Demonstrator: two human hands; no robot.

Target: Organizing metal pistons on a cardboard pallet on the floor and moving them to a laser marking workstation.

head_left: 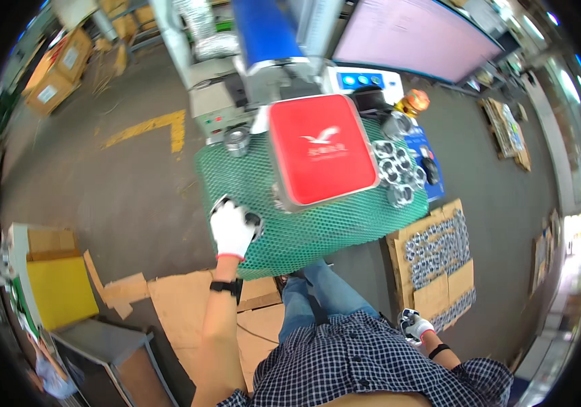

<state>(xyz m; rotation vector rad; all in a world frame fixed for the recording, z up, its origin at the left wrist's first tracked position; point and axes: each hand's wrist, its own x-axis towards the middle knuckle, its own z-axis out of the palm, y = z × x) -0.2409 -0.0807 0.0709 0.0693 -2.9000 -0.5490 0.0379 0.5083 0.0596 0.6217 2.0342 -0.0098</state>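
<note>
My left hand (231,229), in a white glove, is closed around small metal ring parts at the left side of the green mesh mat (317,230). One dark-bored ring (255,224) shows at its right side, and another metal edge pokes out above the fingers. Down at my right side, my gloved right hand (418,328) grips a shiny metal ring part (408,315) beside a cardboard sheet (433,298) that carries rows of similar parts. A red square tin box (324,149) stands on the mat, hiding what lies behind it.
Several metal rings (396,166) cluster right of the box, near a black mouse (429,171). A single metal cylinder (237,141) stands at the mat's far left, by a grey control box (216,108). Behind rise a blue machine (267,34) and a monitor (416,34).
</note>
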